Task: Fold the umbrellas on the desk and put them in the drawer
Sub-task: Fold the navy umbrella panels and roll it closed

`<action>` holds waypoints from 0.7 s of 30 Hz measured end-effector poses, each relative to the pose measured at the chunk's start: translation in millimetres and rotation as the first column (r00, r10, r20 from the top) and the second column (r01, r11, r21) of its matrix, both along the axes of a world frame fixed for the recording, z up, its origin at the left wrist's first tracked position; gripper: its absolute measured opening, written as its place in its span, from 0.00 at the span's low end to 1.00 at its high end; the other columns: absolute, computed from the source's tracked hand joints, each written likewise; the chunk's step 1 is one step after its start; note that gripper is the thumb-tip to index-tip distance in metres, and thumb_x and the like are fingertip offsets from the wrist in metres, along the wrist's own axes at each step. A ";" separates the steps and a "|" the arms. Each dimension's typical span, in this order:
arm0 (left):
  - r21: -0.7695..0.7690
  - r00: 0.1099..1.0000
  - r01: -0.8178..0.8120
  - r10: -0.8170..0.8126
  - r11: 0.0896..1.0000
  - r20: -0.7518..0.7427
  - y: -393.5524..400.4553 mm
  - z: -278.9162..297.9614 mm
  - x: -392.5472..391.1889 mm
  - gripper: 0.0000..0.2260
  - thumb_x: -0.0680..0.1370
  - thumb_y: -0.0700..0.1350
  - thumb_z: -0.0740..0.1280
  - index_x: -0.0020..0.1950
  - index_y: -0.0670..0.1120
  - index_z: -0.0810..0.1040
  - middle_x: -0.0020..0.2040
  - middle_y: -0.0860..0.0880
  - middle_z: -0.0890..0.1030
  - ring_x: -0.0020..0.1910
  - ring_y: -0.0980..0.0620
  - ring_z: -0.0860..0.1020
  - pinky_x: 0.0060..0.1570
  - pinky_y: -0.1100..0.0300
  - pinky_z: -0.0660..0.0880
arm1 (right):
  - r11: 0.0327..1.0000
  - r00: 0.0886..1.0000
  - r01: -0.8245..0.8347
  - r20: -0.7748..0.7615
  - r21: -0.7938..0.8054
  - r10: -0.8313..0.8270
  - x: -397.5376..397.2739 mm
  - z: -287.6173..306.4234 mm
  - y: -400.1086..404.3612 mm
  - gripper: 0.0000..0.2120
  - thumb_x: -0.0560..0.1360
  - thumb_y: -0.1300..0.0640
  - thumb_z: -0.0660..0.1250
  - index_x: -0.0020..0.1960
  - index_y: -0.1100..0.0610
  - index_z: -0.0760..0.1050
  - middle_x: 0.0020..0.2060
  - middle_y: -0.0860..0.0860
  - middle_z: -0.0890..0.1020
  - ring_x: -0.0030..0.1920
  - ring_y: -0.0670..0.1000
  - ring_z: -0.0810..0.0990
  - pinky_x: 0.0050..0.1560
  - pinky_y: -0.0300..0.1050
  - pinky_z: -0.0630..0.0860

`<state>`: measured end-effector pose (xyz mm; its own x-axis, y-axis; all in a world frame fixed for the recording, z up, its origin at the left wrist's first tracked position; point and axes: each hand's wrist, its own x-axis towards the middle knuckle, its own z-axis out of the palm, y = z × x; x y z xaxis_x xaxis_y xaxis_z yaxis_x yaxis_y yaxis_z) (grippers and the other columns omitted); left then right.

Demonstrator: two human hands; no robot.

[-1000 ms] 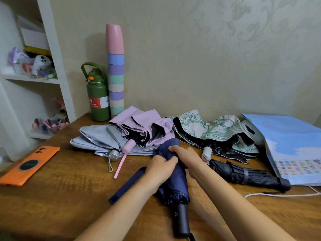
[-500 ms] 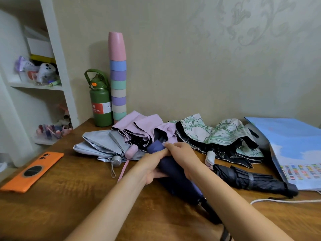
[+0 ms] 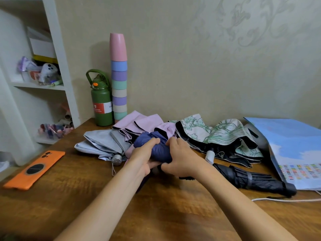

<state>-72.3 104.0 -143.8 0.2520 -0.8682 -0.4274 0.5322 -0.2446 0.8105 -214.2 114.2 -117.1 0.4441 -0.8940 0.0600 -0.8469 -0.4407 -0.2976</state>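
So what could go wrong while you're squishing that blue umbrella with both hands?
The navy umbrella is bunched between the left hand and right hand, so its cloth might wrap unevenly and need redoing. The pink umbrella and grey umbrella lie right behind it, so folds or straps could tangle. An elbow swing might also nudge the rolled black umbrella.

Setting: a room in a home, at a wooden desk set against a wall with patterned wallpaper. Indicators: a white shelf unit at left holding boxes, small toys and trinkets; a green flask and a stack of pastel cups by the wall; an orange phone; several umbrellas lying loose on the desk.
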 end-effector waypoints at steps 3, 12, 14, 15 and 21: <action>-0.027 0.997 -0.021 0.018 0.999 -0.076 -1.6 5.7 -3.5 0.20 0.77 0.46 0.75 0.64 0.41 0.73 0.63 0.38 0.79 0.59 0.35 0.80 0.62 0.36 0.77 | 0.947 0.948 0.104 -0.257 -0.304 -0.187 8.0 -6.3 8.1 0.25 0.78 0.50 0.68 0.67 0.58 0.62 0.62 0.56 0.72 0.63 0.59 0.73 0.58 0.53 0.72; -0.141 0.952 -0.168 0.124 0.976 -0.280 3.1 1.9 -16.9 0.06 0.78 0.42 0.71 0.52 0.42 0.77 0.53 0.41 0.83 0.49 0.43 0.82 0.55 0.44 0.79 | 0.897 0.961 0.038 -0.230 -0.440 -0.153 5.7 -20.0 3.2 0.10 0.80 0.61 0.62 0.61 0.56 0.68 0.56 0.54 0.81 0.56 0.59 0.83 0.44 0.48 0.66; -0.141 0.953 -0.176 0.132 0.974 -0.273 6.9 1.7 -18.0 0.03 0.78 0.38 0.69 0.50 0.42 0.76 0.52 0.39 0.83 0.47 0.43 0.81 0.57 0.44 0.78 | 0.903 0.964 0.028 -0.226 -0.429 -0.138 3.2 -25.5 1.9 0.11 0.80 0.60 0.62 0.62 0.56 0.68 0.56 0.54 0.80 0.57 0.59 0.82 0.43 0.49 0.66; -0.146 0.952 -0.182 0.137 0.972 -0.274 7.5 0.3 -18.1 0.03 0.78 0.36 0.68 0.50 0.42 0.76 0.53 0.39 0.83 0.47 0.42 0.81 0.58 0.42 0.78 | 0.909 0.967 0.043 -0.210 -0.415 -0.142 2.1 -29.2 1.0 0.11 0.80 0.61 0.63 0.62 0.56 0.67 0.56 0.54 0.80 0.57 0.59 0.81 0.43 0.49 0.65; -0.162 0.968 -0.063 0.021 0.985 -0.251 12.9 -14.2 -8.2 0.04 0.77 0.35 0.66 0.50 0.42 0.79 0.52 0.36 0.83 0.52 0.36 0.81 0.58 0.39 0.78 | 0.901 0.974 0.041 -0.185 -0.431 -0.133 -9.5 -52.9 -4.6 0.15 0.79 0.61 0.65 0.64 0.55 0.67 0.56 0.54 0.79 0.57 0.60 0.80 0.45 0.50 0.66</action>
